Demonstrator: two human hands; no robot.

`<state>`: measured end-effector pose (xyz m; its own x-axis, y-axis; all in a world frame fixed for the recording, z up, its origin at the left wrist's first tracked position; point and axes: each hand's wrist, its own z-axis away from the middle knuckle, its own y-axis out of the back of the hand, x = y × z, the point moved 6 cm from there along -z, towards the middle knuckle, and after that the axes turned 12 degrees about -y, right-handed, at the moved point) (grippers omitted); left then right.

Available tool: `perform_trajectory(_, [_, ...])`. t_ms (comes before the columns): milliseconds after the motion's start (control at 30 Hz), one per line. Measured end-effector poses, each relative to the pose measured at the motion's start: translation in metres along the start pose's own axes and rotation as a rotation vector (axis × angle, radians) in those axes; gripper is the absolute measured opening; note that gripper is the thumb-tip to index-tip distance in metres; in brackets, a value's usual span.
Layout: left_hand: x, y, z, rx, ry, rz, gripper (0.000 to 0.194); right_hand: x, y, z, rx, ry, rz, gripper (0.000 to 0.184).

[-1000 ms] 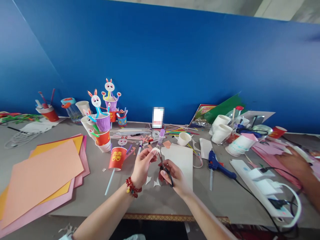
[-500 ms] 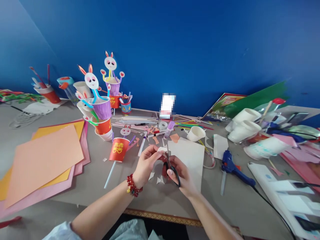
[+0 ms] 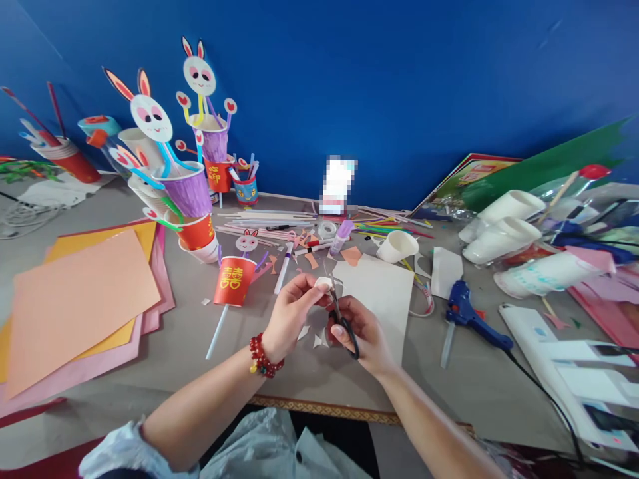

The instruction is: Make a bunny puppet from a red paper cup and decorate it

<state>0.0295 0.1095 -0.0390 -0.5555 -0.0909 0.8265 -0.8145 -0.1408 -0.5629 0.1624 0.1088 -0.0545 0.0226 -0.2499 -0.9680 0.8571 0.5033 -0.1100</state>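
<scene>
Between the thumb and fingers of my left hand (image 3: 294,307) is pinched a small white piece of paper (image 3: 323,283). My right hand (image 3: 363,332) is closed round the black handles of a pair of scissors (image 3: 351,336), whose blades point away from me at the right edge of that piece. Below my hands, white paper scraps (image 3: 319,340) lie on the table. A sheet of white paper (image 3: 384,289) lies just past my right hand. Left of my left hand stands a red paper cup (image 3: 235,281) with a small rabbit head and a straw beneath it.
Coloured paper sheets (image 3: 82,299) are stacked at the left, near rabbit figures on purple cups (image 3: 187,196). A blue glue gun (image 3: 472,316) and a white power strip (image 3: 554,372) lie at the right. Straws, pens and a white cup (image 3: 398,246) fill the back.
My view has tilted slightly down and come nearer the table. The scissors' blades have shifted on the white paper piece, whose edge now looks rounder. Both hands keep their holds.
</scene>
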Motion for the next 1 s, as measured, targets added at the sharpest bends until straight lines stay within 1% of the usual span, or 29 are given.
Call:
perform_trajectory(67, [-0.0007,0.0012,-0.0014,-0.007,0.039,0.012,0.022,-0.0002,-0.0004,0.0000,-0.022,-0.009,-0.016,0.043])
perform_trajectory(200, [-0.0018,-0.0011,-0.0023,-0.058,0.099,0.060,0.020,-0.0023,-0.0024,0.0003,-0.057,-0.029,-0.052,0.046])
perform_trajectory(467, [-0.0025,-0.0027,0.0026,-0.082,0.073,-0.005,0.019,-0.0059,-0.0035,0.0020,-0.066,-0.024,-0.090,0.047])
perform_trajectory(733, [0.0014,-0.0042,0.0030,-0.129,-0.026,-0.099,0.020,-0.0049,-0.0048,0.0021,-0.061,-0.013,-0.080,0.046])
perform_trajectory(1000, [0.0012,-0.0042,0.0042,-0.127,-0.030,-0.098,0.022,-0.0064,-0.0043,0.0028,-0.042,0.001,-0.066,0.044])
